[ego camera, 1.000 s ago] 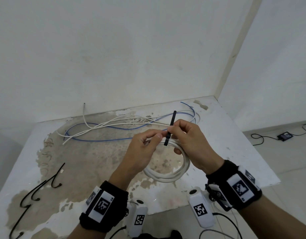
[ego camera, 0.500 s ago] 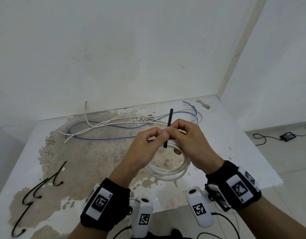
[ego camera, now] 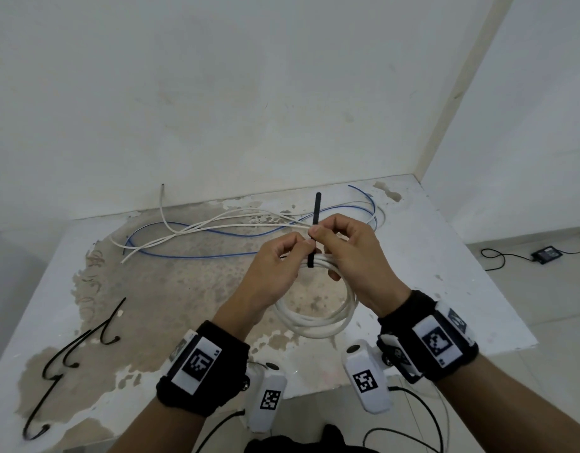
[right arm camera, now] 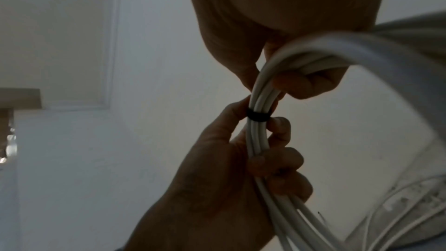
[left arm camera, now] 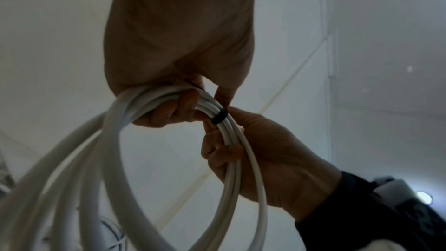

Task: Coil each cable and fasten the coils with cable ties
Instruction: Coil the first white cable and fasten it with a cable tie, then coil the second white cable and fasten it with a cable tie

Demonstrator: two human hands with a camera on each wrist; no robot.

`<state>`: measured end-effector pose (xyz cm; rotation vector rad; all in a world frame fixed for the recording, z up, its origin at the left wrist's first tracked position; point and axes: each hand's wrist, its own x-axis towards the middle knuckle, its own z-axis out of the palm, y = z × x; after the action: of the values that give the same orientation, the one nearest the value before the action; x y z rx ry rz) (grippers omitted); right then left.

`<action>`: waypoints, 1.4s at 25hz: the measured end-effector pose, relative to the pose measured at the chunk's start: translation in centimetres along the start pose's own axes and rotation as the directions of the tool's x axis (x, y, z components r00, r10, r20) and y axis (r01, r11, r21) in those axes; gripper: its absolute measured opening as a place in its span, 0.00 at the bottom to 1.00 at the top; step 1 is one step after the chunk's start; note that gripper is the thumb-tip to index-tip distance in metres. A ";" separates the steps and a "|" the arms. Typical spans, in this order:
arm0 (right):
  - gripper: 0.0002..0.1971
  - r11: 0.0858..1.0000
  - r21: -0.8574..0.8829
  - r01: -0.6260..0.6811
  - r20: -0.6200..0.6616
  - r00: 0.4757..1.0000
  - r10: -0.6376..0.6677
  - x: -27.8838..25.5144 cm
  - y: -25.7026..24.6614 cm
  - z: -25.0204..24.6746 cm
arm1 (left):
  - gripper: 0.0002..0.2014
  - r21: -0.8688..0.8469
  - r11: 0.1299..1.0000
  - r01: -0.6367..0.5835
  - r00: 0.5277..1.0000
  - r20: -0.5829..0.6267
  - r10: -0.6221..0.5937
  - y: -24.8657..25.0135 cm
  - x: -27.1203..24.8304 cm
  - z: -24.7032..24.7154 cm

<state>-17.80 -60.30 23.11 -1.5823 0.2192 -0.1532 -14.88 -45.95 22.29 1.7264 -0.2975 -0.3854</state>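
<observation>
Both hands hold a white cable coil [ego camera: 318, 322] up above the table [ego camera: 445, 256]. A black cable tie [ego camera: 315, 214] is wrapped round the coil's strands, and its tail stands up between the hands. The tie's band shows in the left wrist view [left arm camera: 220, 116] and in the right wrist view [right arm camera: 257, 116]. My left hand [ego camera: 300, 245] grips the coil just beside the band, its fingers curled round the strands [right arm camera: 277, 161]. My right hand [ego camera: 318, 233] pinches the tie at the band, and its lower fingers curl round the coil [left arm camera: 229, 152].
Loose white cables [ego camera: 216, 227] and a blue cable [ego camera: 197, 255] lie tangled at the back of the table by the wall. Several black cable ties [ego camera: 69, 354] lie at the front left. A black adapter [ego camera: 547, 255] with its cord sits on the floor to the right.
The tie's tail has swung from leaning right to nearly upright. Both hands stay together at the top of the coil.
</observation>
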 end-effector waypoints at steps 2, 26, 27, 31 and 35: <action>0.10 0.999 0.027 -0.024 -0.032 0.999 0.025 0.2 0.2 0.0 | 0.16 0.005 1.000 -0.021 1.000 0.016 0.021 0.1 0.6 0.1; 0.21 0.581 -0.779 -0.236 -0.129 0.967 0.220 1.2 25.5 -18.0 | 0.08 0.375 0.873 0.311 0.898 0.186 -0.400 -15.3 1.9 4.3; 0.25 0.509 -0.827 -0.237 -0.146 0.966 0.213 0.8 26.1 -18.0 | 0.08 0.377 0.871 0.315 0.894 0.189 -0.405 -15.6 2.0 4.4; 0.42 0.534 -0.835 -0.135 -0.157 0.988 0.004 -1.6 27.5 -16.9 | 0.11 0.395 0.855 0.335 0.881 0.190 -0.433 -16.3 3.4 5.4; 0.38 0.467 -0.884 -0.013 -0.057 0.995 -0.080 -2.5 27.9 -16.6 | 0.09 0.469 0.835 0.288 0.893 0.183 -0.411 -16.1 6.7 6.7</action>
<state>-25.36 -76.22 -4.28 -2.6618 0.3781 -0.1480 -11.81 -51.67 4.73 2.1750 -0.2763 -0.8972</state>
